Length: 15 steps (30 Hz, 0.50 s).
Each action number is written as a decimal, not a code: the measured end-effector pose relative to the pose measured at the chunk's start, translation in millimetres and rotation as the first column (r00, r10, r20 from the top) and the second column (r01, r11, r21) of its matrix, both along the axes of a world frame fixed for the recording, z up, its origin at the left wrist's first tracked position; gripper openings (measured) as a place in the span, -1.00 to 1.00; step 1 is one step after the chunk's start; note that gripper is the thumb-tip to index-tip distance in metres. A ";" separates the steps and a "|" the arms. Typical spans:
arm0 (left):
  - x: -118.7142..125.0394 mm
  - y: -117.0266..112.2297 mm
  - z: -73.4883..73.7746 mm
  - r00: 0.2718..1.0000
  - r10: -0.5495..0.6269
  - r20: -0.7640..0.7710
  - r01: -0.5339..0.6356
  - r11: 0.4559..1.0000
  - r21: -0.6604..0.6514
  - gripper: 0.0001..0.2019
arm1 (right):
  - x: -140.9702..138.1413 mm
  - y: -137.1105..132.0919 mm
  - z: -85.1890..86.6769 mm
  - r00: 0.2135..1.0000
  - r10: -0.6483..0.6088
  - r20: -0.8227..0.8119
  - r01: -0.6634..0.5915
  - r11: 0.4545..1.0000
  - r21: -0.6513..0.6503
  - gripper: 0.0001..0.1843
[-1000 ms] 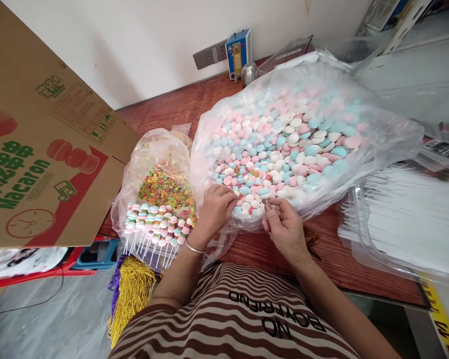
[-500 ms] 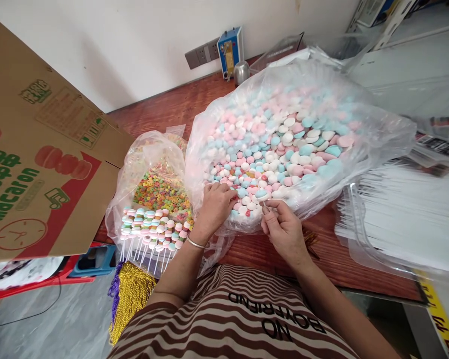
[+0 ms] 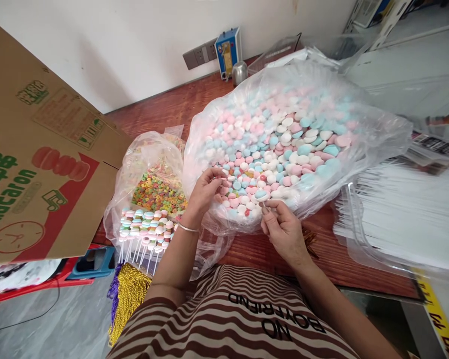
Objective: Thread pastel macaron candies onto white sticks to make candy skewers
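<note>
At the near edge of the large clear bag (image 3: 284,144), which lies on a red-brown wooden table (image 3: 179,107), both of the person's hands are at work. The bag is open at the top and heaped with pink, blue and white candies (image 3: 280,149).

Legible writing: left of the bag, a tilted cardboard box (image 3: 41,149) carries "Macaron" in green letters, a clock drawing and a small printed label too fine to read. Below the bag, the person's striped shirt (image 3: 247,324) reads "NO BOYFRIEND".

Grip, left hand (image 3: 205,192): raised just above the candies at the bag's near-left edge, fingers curled in, thumb and fingertips closed on a small pink piece (image 3: 220,178). A thin bracelet sits on the wrist.

Grip, right hand (image 3: 282,229): at the bag's near rim, thumb and forefinger pressed together on a thin stick (image 3: 264,204); the remaining fingers are folded.

Left of the bag, touching it, a smaller bag (image 3: 149,154) holds coloured ring sweets, with finished lollipops (image 3: 145,224) laid across its mouth. Right of the bag lies a clear tray of white sticks (image 3: 396,219).
</note>
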State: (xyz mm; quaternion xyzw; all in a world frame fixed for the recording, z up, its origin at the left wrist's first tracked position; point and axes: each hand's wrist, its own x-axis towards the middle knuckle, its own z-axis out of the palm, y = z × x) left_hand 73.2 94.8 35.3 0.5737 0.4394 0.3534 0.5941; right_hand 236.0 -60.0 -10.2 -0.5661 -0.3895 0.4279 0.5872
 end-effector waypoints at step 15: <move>12.7 -37.6 19.6 0.550 -0.336 -0.765 0.683 0.708 0.180 -0.95 | 11.5 -7.6 12.4 0.998 -0.063 -0.031 0.064 0.997 0.049 -0.79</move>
